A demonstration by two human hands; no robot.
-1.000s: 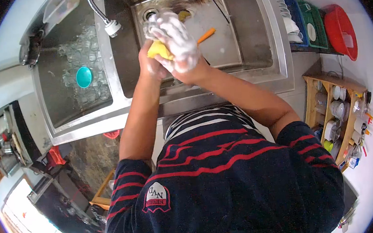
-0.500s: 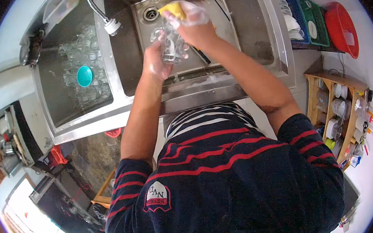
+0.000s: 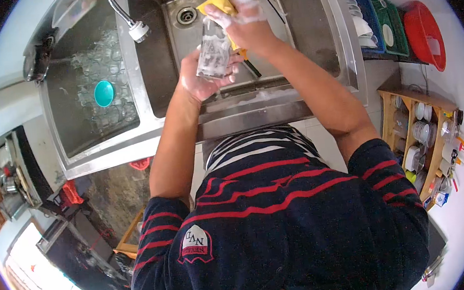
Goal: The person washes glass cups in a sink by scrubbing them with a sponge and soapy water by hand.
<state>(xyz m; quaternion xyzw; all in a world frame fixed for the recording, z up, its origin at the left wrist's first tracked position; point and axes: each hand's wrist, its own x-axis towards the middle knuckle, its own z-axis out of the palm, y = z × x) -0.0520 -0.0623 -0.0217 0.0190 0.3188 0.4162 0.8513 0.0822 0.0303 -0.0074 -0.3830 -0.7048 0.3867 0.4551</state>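
My left hand [image 3: 194, 82] is closed around a clear drinking glass [image 3: 214, 57] streaked with white suds, held tilted over the sink basin [image 3: 179, 42]. In my right hand [image 3: 250, 32] is a yellow sponge [image 3: 221, 5], thick with foam, close to the far end of the glass. Foam also covers the fingers of that hand. Whether the sponge touches the glass rim I cannot tell. Beneath my right wrist, a black-handled tool [image 3: 250, 67] lies on the basin floor, its other end hidden.
The left basin holds many clear glasses [image 3: 95, 66] and a teal bowl [image 3: 104, 93]. A flexible faucet [image 3: 138, 30] hangs by the divider. The drain [image 3: 186, 16] is at the back left. On the right stand blue [image 3: 365, 14] and green [image 3: 390, 26] racks, plus a red basin [image 3: 424, 37].
The glass has turned in my left hand, and its foamy side now faces me more. My right hand has shifted slightly, still with the sponge.
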